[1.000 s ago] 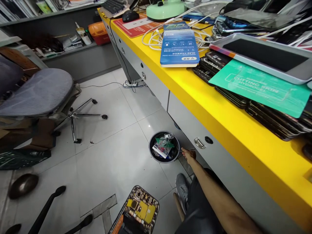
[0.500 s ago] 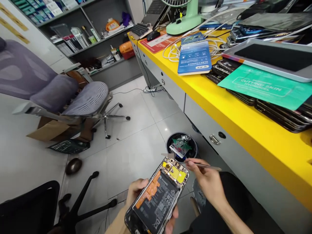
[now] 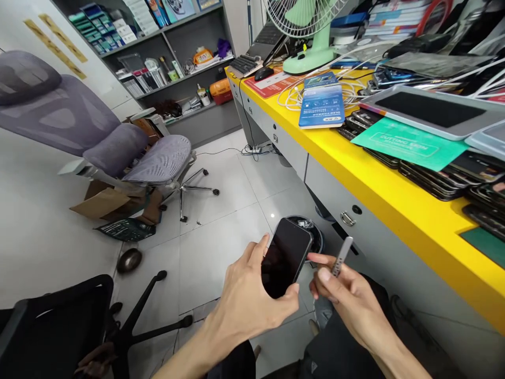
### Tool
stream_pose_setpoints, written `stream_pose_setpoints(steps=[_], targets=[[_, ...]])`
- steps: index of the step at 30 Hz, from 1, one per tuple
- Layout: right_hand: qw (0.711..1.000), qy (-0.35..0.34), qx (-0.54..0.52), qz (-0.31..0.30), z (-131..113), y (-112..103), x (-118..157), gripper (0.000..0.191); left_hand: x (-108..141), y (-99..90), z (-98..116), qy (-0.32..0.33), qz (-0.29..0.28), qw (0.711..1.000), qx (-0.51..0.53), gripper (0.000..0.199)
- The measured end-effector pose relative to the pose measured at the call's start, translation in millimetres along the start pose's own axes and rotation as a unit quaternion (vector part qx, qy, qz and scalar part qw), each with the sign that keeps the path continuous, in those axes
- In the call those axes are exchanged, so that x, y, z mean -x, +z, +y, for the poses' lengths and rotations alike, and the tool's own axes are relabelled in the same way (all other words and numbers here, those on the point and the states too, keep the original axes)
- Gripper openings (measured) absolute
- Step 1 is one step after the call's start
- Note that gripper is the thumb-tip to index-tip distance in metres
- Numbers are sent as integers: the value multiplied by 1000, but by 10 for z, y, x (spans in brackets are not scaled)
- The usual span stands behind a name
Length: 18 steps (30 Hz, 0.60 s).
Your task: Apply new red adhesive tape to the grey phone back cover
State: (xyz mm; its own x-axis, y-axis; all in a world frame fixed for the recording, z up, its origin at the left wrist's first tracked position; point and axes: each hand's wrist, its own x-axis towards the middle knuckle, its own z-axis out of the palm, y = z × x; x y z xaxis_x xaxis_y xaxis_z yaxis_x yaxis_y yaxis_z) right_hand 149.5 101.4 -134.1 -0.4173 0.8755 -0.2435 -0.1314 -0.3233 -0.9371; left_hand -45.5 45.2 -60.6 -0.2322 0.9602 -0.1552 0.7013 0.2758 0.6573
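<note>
A phone [image 3: 286,255] is tilted with its dark glass screen facing up, above the floor and partly in front of a waste bin [image 3: 317,237]. My left hand [image 3: 250,289] is closed round it, fingers along the far left edge and thumb at the lower right. Metal tweezers [image 3: 342,255] stick up from my right hand [image 3: 345,297], pinched between thumb and fingers. The right index finger reaches out to the phone's right edge. The phone's opposite side is hidden.
At the right runs a yellow desk [image 3: 374,184] with stacked phones [image 3: 430,181], a blue box [image 3: 322,102], cables and a green fan [image 3: 310,60]. A grey chair [image 3: 158,158] and a black chair [image 3: 59,326] stand at the left. Shelves [image 3: 169,39] line the back.
The phone has been turned over, from its exposed battery and board to its screen. My left hand now grips it from above. The tweezers have swung from lying flat to pointing up.
</note>
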Motion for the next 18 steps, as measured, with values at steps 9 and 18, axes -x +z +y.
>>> stream_pose_setpoints(steps=[9, 18], targets=[[997, 39, -37, -50, -72, 125, 27, 34, 48, 40, 101, 22, 23, 999, -13, 71], [987, 75, -108, -92, -223, 80, -6, 47, 6, 90, 215, 62, 60, 995, -58, 69]])
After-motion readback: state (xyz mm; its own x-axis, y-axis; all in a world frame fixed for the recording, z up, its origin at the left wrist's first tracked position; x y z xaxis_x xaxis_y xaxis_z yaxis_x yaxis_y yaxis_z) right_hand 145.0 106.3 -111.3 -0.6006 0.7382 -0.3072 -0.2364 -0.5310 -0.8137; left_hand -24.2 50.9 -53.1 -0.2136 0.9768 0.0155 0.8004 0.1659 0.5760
